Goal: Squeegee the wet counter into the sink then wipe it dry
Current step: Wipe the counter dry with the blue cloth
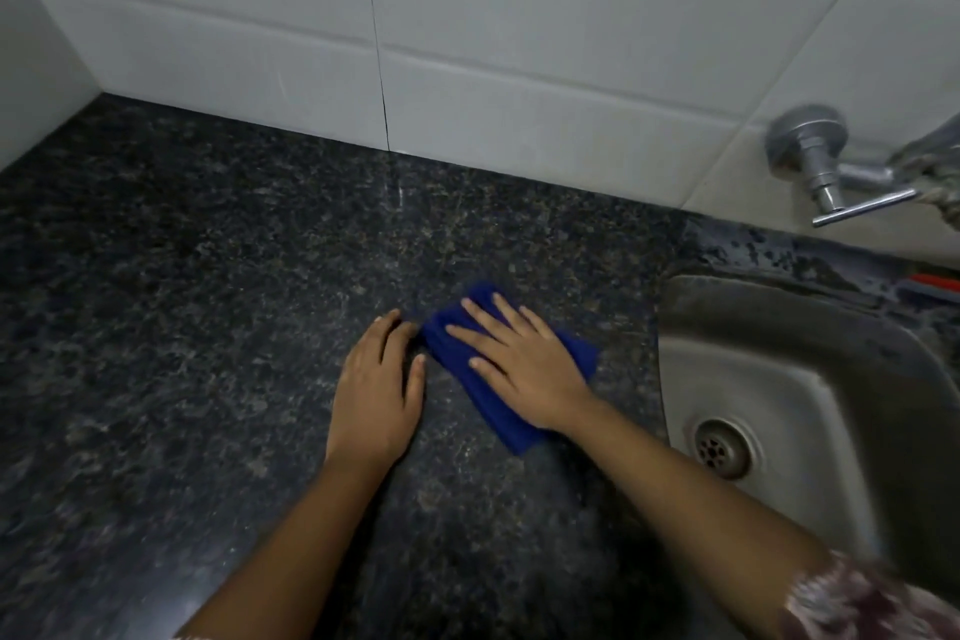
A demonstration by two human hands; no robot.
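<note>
Head view: we see the blue cloth (506, 426) lying on the dark speckled counter (208, 276), towards its right edge beside the sink (810, 379). The right hand (524, 364) presses flat on it, fingers straight and spread. The left hand (379, 390) rests palm-down on the bare surface just left of the cloth, fingers relaxed and gripping nothing. Its fingertips lie at the cloth's left edge, though we cannot tell whether they touch it. The right hand covers the cloth's middle, so its folds are hidden. A red strip (935, 282) behind the sink is cut off by the frame. The cloth's long axis seems to slant from its far-left end towards the counter's front edge.
</note>
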